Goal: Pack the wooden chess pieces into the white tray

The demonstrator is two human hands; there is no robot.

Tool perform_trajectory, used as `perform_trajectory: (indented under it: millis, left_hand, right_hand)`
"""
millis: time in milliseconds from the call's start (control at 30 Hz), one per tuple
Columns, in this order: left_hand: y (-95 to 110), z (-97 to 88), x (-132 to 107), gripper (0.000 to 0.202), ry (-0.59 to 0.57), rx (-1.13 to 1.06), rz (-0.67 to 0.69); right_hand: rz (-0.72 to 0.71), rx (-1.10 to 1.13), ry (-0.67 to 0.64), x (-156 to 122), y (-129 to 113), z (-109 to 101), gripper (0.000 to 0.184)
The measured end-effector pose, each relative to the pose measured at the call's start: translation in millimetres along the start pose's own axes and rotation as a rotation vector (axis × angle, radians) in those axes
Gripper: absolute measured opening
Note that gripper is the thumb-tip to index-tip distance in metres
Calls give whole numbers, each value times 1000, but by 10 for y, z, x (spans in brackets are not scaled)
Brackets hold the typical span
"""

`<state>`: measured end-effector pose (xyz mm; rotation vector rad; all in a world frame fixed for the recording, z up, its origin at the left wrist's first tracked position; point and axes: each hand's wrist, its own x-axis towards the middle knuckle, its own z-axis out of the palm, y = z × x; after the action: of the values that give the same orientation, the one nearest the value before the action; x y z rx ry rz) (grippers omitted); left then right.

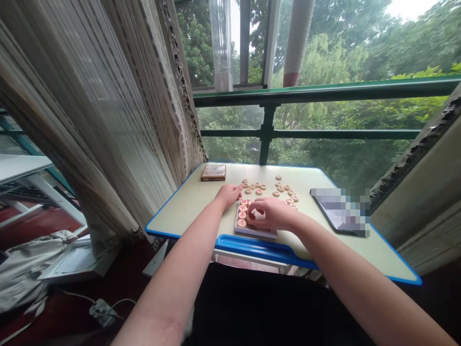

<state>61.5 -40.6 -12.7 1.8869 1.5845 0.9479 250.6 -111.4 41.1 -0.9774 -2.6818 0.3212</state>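
A shallow box [257, 232] lies near the front edge of the table, with round wooden xiangqi pieces [242, 215] with red characters lined up along its left side. My right hand [275, 214] is over the box, thumb and fingers curled round a xiangqi piece [249, 218] beside that row; the fingers partly cover it. Just behind the box's left corner rests my left hand [227, 195], fingers stretched toward loose xiangqi pieces [248, 191]. Whether its fingertips touch one is hard to make out. More loose pieces [281, 188] are scattered behind my right hand, which hides some.
A flat brown box [213, 173] sits at the table's back left. On the right lies a dark flat device [334, 211], partly pixelated. The table [190, 204] has a blue rim and front tray [252, 246]. Curtains [108, 96] and a green railing [324, 91] stand around it.
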Motion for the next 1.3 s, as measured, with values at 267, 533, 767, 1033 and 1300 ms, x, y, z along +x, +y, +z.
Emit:
perform_trajectory:
  millis: [267, 533, 767, 1033, 1300]
  left_hand:
    - [-39, 12, 22, 57, 8, 31, 30]
    - [-19, -4, 2, 56, 7, 31, 26]
    - [-21, 2, 4, 57, -1, 21, 21]
    - [-18, -5, 7, 51, -8, 68, 43]
    - [15, -3, -12, 50, -13, 49, 15]
  right_hand:
    - [-26, 1, -16, 0, -20, -17, 16]
    - [-21, -4, -13, 1, 2, -18, 19]
    - [-29, -17, -13, 6, 17, -23, 14]
    - [-29, -9, -21, -3, 50, -24, 15]
    - [108, -8, -16, -36, 126, -202, 17]
